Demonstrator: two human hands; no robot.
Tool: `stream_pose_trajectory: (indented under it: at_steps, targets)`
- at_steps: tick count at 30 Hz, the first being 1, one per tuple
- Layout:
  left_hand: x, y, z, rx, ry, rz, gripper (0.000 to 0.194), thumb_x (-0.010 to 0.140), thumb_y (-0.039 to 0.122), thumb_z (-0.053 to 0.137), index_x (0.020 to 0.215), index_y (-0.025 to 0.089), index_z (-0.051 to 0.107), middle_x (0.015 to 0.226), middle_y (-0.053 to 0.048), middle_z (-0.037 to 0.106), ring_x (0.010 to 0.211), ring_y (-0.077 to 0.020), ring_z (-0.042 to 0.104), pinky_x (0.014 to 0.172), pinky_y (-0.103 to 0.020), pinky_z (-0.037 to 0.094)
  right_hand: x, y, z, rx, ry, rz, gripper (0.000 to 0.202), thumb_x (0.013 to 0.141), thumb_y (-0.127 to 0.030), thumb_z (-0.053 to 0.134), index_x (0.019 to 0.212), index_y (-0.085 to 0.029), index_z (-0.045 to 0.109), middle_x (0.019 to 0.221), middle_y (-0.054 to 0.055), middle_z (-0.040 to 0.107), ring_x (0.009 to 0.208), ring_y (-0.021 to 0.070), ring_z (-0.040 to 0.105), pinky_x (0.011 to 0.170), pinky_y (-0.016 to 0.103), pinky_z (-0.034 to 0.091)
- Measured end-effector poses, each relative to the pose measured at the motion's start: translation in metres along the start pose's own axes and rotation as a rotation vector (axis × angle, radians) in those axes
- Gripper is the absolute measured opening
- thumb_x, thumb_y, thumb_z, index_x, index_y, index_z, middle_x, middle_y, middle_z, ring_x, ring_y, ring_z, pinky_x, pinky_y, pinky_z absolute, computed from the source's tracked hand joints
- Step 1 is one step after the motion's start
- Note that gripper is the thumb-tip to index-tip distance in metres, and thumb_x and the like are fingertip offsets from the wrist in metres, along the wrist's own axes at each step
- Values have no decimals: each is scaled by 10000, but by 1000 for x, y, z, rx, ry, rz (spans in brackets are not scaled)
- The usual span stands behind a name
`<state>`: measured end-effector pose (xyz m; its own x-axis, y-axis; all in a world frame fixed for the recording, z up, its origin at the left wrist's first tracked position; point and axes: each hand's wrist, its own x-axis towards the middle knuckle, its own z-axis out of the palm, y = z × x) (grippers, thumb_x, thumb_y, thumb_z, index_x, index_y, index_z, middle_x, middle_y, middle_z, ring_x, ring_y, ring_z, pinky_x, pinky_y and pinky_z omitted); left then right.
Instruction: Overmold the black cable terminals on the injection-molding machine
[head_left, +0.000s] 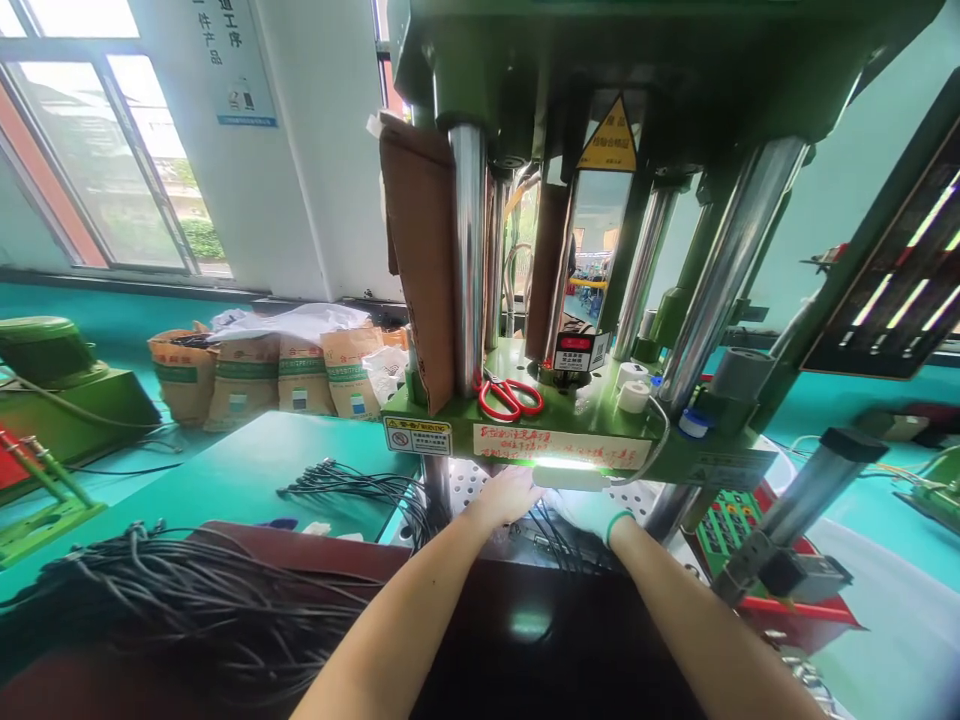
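Both my arms reach in under the front plate of a green press (592, 420). My left hand (510, 495) is bare, its fingers partly hidden below the plate's edge. Close beside it is my right hand (589, 510), in a white glove with a green cuff; its fingers are out of clear sight. Several thin black cables (559, 545) hang down between and below the two hands. What either hand grips cannot be made out. A lit white lamp bar (571, 478) sits just above the hands.
Red-handled scissors (511, 398) lie on the press plate. A large heap of black cables (225, 600) covers the left side, with a smaller bundle (352, 485) on the green table (300, 440). A control box with green buttons (739, 520) stands at right. Paper sacks (247, 375) line the wall.
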<state>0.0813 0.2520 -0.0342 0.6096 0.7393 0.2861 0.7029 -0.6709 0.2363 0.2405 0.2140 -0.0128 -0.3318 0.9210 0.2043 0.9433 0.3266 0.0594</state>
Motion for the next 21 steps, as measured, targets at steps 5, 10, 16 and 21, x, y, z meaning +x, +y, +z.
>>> stream_pose_trajectory:
  at_steps: [5,10,16,21]
  targets:
    - [-4,-3,-5,-13,-4,-33,390,869,406,301,1153,230,502,1117,-54,587,1036,-193,510,871,-320,379,-6,2,-9,-12,-9,51,325,865,-346,365,900,-203,655,895,69,683,875,204,585,838,311,375]
    - [-16,-12,-7,-20,-6,-48,425,853,438,337,1189,217,472,1155,-67,562,1047,-205,508,897,-330,369,-29,7,-16,-11,-2,89,326,865,-318,366,874,-163,652,934,95,666,857,217,587,769,309,394]
    - [-13,-12,4,-27,5,-92,448,858,433,314,1218,198,439,1182,-76,550,1085,-212,485,931,-346,342,-24,14,-6,20,10,94,316,871,-323,370,867,-192,657,939,55,663,872,189,573,772,275,386]
    - [-5,-10,9,-29,11,-137,439,856,446,303,1174,198,476,1158,-74,570,1067,-213,497,921,-357,350,-16,14,-2,-2,6,86,278,861,-295,402,836,-194,661,930,49,669,857,189,581,760,279,397]
